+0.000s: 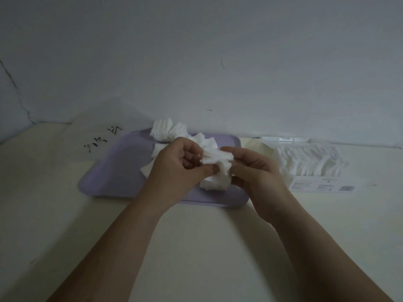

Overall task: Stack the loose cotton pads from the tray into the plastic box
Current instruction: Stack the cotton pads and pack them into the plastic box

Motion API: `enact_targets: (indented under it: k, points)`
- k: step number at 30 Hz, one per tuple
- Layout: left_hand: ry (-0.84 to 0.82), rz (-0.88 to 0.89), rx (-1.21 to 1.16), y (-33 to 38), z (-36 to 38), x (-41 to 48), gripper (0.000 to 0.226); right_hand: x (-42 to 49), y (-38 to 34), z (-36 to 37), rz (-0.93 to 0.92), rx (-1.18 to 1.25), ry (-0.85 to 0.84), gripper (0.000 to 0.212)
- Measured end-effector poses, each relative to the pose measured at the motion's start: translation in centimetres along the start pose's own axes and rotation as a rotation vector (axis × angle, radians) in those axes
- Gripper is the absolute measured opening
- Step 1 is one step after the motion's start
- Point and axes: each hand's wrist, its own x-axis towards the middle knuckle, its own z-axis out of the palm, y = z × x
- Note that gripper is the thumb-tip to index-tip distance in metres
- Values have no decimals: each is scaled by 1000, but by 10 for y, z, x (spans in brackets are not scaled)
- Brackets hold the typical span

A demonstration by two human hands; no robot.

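Cotton pad bunch [217,162] pinched by both hands, left hand [181,164] & right hand [257,171], above lilac tray [109,171]; square edges b4 moving to clear plastic box [309,164].

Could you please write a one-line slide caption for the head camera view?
Left hand and right hand gather white cotton pads above a lilac plastic tray, clear plastic box alongside.

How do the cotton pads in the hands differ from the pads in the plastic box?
The held pads are fanned out unevenly between the left hand and the right hand, above the purple tray. The boxed pads lie in orderly rows inside the plastic box, untouched. Both are white.
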Motion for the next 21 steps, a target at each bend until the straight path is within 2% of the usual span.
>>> enact_targets:
  k: [3, 5, 7, 9, 11, 18, 21]
  points:
    - [-23, -4, 29, -4, -1, 1, 60, -1, -3, -2, -19, -12, -123, 57]
    - [-88, 42, 48, -4, -1, 0, 45, -2, 1, -1, -28, -98, -126, 69]
    - [-109, 79, 84, -5, -2, 0, 30, -2, 4, 3, -62, -181, -68, 61]
    - [-100, 76, 79, -8, -3, 1, 29, 0, 8, 3, -91, -243, -7, 50]
    - [-119, 72, 41, -10, -2, 2, 29, -2, 7, 4, -93, -262, 19, 49]
    - [-172, 66, 40, -8, 5, -2, 28, -8, 2, 16, -22, -277, 62, 70]
    - [-205, 88, 133, -10, 11, -5, 26, -9, 0, 19, 15, -263, 29, 73]
